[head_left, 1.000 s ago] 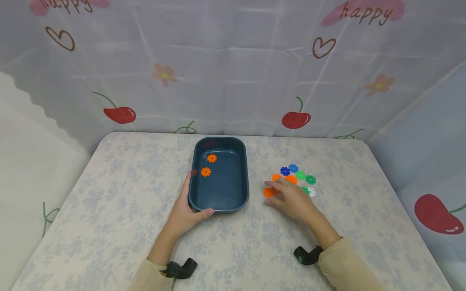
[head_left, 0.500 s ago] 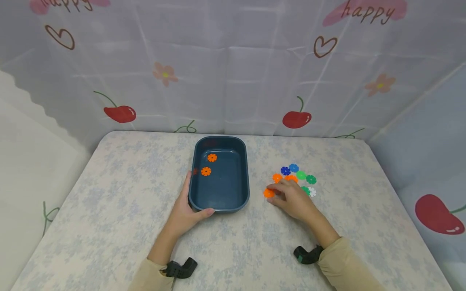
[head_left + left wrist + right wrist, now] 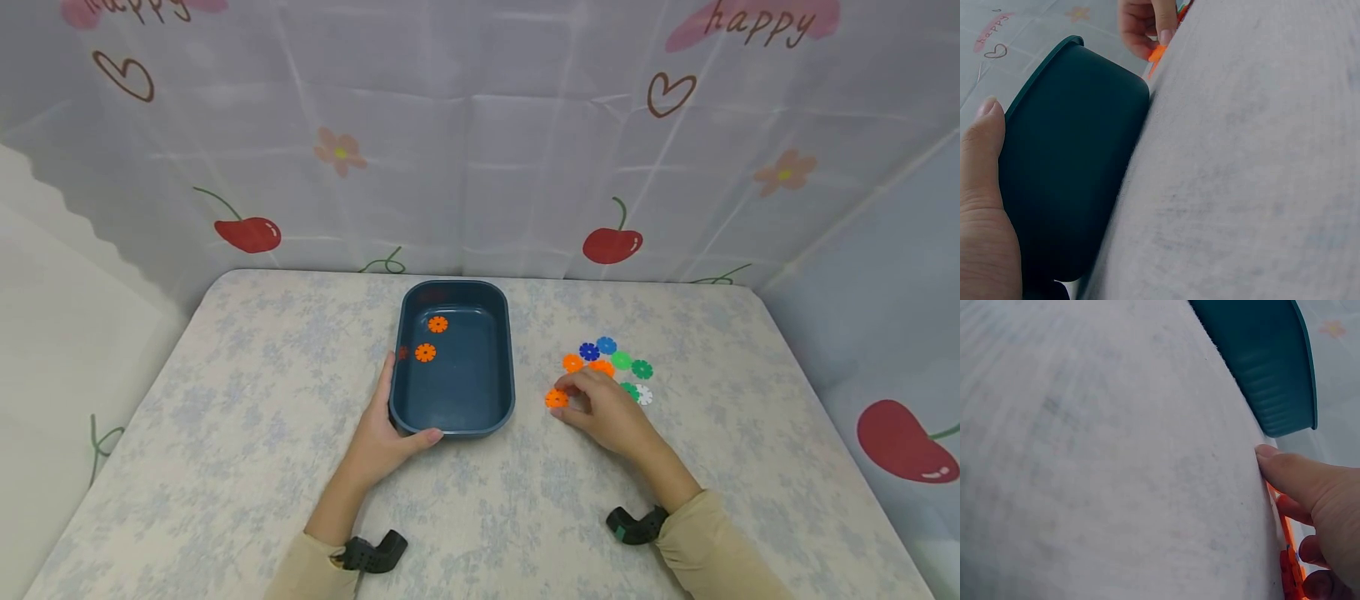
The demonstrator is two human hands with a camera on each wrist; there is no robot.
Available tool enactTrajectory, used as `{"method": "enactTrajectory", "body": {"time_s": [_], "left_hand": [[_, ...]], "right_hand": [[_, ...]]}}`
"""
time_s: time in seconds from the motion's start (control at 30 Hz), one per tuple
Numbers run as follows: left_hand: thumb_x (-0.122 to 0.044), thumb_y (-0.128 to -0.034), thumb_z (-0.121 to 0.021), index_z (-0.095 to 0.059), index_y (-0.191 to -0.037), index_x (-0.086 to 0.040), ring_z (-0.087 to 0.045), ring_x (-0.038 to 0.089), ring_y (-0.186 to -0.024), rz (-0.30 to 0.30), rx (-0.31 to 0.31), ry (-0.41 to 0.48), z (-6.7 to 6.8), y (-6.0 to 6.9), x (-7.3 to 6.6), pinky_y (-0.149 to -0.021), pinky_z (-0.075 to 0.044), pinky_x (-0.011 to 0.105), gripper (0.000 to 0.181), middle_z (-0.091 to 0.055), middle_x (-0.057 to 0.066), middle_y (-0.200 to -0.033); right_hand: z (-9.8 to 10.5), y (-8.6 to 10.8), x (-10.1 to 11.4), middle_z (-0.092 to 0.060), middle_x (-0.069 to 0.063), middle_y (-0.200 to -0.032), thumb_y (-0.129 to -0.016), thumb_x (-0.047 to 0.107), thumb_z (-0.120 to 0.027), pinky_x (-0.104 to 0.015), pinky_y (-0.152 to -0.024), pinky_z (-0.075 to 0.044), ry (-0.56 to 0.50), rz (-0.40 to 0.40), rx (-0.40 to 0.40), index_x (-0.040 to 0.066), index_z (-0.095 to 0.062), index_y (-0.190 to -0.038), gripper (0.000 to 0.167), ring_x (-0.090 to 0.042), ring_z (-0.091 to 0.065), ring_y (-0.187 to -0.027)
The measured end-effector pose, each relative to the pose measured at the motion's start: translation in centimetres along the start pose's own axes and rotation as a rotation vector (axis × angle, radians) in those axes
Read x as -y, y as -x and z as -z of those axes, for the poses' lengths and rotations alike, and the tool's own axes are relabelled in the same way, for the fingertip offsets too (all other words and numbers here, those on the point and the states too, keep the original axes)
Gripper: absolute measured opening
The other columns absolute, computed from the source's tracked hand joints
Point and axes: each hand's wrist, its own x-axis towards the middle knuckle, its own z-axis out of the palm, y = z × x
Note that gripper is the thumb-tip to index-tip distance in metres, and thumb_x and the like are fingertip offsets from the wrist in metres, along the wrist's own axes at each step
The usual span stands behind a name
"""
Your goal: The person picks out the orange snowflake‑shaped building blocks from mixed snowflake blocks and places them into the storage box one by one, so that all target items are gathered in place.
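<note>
My left hand (image 3: 382, 437) holds the near left corner of a dark blue rectangular tray (image 3: 452, 432), thumb on the near rim and fingers along the left wall. Inside the tray lie two orange snowflake-shaped discs (image 3: 425, 352). To the right of the tray, my right hand (image 3: 603, 408) pinches an orange snowflake disc (image 3: 557, 398) between thumb and index finger, low at the table. The left wrist view also shows this orange disc (image 3: 1157, 54) at the fingertips. In the right wrist view the thumb (image 3: 1291, 472) touches the tabletop and the other fingers are partly hidden.
Around the right hand lie more snowflake discs: orange (image 3: 572, 363), dark blue (image 3: 588, 352), lighter blue (image 3: 607, 345), light green (image 3: 621, 360), green (image 3: 642, 369) and white (image 3: 644, 395). The hand covers some. A printed curtain (image 3: 525, 167) hangs behind the patterned table (image 3: 262, 350).
My right thumb and index finger have closed in on the near orange disc, which has moved very slightly. The left hand and tray stay in place.
</note>
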Motion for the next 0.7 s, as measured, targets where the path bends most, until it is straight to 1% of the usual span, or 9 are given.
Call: {"method": "enactTrajectory", "body": {"time_s": [0.23,0.33,0.47,0.6,0.7], "left_hand": [[-0.026,-0.0752,-0.087,0.004,-0.16,-0.033,-0.007,0.024,-0.155,-0.003,0.012,0.004,0.06,0.01,0.09,-0.12,-0.017,0.064,0.124,-0.003,-0.009,-0.167],[-0.025,-0.0752,-0.087,0.003,-0.16,-0.036,-0.007,0.024,-0.155,-0.003,0.011,0.01,0.12,-0.01,0.05,-0.12,-0.016,0.064,0.124,-0.003,-0.009,-0.167],[-0.025,-0.0749,-0.087,0.003,-0.16,-0.035,-0.006,0.024,-0.155,-0.003,0.009,0.002,0.15,0.02,-0.02,-0.12,-0.016,0.064,0.125,-0.002,-0.009,-0.167],[-0.025,-0.0747,-0.087,0.003,-0.161,-0.032,-0.006,0.024,-0.155,-0.001,0.008,-0.001,0.14,0.06,-0.12,-0.12,-0.016,0.064,0.125,-0.002,-0.009,-0.167],[-0.024,-0.0746,-0.087,0.003,-0.16,-0.033,-0.007,0.024,-0.155,-0.003,0.007,-0.002,0.13,0.06,-0.18,-0.12,-0.016,0.064,0.125,-0.002,-0.009,-0.167]], "right_hand": [[0.11,0.2,-0.02,-0.07,0.005,-0.107,-0.084,0.032,-0.08,-0.028,-0.073,-0.051,-0.035,0.01,-0.013,0.02,-0.071,-0.112,0.032,-0.01,-0.055,-0.083],[0.12,0.3,-0.17,-0.07,0.005,-0.104,-0.084,0.032,-0.081,-0.025,-0.068,-0.048,-0.032,0.023,-0.026,0.02,-0.073,-0.114,0.033,-0.009,-0.053,-0.077],[0.19,0.34,-0.35,-0.069,0.005,-0.1,-0.083,0.032,-0.081,-0.023,-0.062,-0.042,-0.05,0.029,-0.032,0.019,-0.074,-0.115,0.035,-0.011,-0.048,-0.072],[0.34,0.34,-0.44,-0.069,0.003,-0.104,-0.081,0.034,-0.082,-0.023,-0.064,-0.043,-0.075,0.01,-0.02,0.018,-0.074,-0.115,0.039,-0.012,-0.049,-0.075],[0.39,0.3,-0.48,-0.07,0.002,-0.109,-0.081,0.035,-0.082,-0.025,-0.069,-0.046,-0.073,-0.001,-0.009,0.018,-0.074,-0.115,0.039,-0.013,-0.052,-0.08]]}}
